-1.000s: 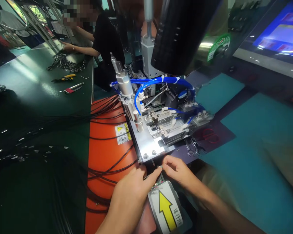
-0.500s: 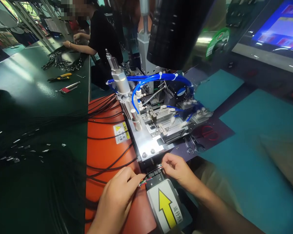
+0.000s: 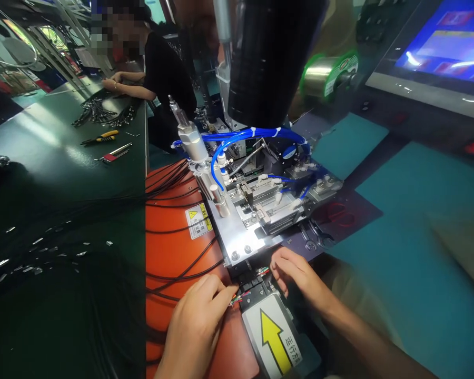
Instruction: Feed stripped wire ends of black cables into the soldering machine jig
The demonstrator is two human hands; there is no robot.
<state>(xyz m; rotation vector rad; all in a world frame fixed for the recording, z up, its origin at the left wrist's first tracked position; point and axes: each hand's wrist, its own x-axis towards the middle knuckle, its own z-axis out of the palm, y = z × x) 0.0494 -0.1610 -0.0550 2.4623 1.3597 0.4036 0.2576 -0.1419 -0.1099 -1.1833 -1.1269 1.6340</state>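
Multicoloured wire ends (image 3: pixel 237 299) of a black cable are pinched by the left grip (image 3: pixel 193 329), and they are pointed to the right, at a black connector block (image 3: pixel 253 291). Their long axis is lying almost level, rising a little toward the block, and a small gap is seen between the two. The right grip (image 3: pixel 300 276) is placed on the other side of the block, with its fingers curved. Thin coloured wire tips (image 3: pixel 263 271) are seen just beside these fingers, but whether they are held cannot be told. Compared with the earlier frame, the pinched ends are seen slightly nearer to the block. Above both grips, the block is bordered by the front edge of an aluminium machine plate (image 3: pixel 237 231). Below them, a grey plate with a yellow arrow (image 3: pixel 272 337) is adjoining it. Left of the left grip, an orange mat (image 3: pixel 174 252) carrying black cables (image 3: pixel 174 221) is spread, and right of the right grip, a teal mat (image 3: pixel 398 295) extends.
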